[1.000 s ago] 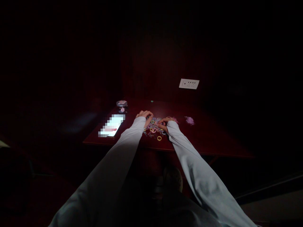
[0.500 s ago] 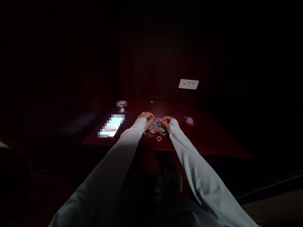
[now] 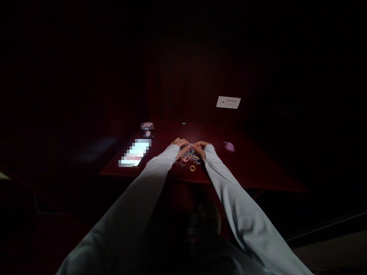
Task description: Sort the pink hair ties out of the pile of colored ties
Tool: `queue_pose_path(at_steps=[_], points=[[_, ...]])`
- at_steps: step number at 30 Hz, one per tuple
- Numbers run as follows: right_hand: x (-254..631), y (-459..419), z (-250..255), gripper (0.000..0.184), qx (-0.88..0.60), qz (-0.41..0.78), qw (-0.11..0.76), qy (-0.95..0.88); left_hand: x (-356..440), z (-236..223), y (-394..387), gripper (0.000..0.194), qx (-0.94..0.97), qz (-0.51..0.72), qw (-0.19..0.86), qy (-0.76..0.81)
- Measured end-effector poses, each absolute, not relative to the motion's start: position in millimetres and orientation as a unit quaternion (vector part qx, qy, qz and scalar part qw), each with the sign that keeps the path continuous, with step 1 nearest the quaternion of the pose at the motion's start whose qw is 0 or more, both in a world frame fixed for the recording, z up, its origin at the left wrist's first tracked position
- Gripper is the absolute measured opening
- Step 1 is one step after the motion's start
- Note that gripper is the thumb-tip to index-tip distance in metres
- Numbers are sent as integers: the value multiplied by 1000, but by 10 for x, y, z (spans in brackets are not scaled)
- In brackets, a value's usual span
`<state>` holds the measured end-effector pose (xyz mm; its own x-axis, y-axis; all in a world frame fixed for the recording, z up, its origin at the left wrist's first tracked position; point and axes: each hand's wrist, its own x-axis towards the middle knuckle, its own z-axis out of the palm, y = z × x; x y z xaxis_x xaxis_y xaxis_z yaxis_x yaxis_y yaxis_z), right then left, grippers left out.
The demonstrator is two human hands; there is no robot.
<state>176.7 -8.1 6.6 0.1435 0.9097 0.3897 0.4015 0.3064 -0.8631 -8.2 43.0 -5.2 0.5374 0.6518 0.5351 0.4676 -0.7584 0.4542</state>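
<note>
Beneath both hands is a dark red tabletop (image 3: 252,168); beyond them, a wall socket panel (image 3: 228,102) shows in a mostly black room. Fingers partly hide the pile of colorful hair ties (image 3: 187,157). Left hand (image 3: 181,144) and right hand (image 3: 200,147) curl inward, fingertips nearly meeting; grip and opening unclear.

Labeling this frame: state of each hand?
Left hand: fingers curled over the band pile; grip can't be told.
Right hand: fingers bent at the pile; grip can't be told.
</note>
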Motion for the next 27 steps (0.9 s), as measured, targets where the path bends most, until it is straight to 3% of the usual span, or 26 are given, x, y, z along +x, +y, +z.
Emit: queue_pose_path(at_steps=[27], points=[[1731,-74,51,69,-540,252,531,-601,-75,75,392,31,875,328,125,333]])
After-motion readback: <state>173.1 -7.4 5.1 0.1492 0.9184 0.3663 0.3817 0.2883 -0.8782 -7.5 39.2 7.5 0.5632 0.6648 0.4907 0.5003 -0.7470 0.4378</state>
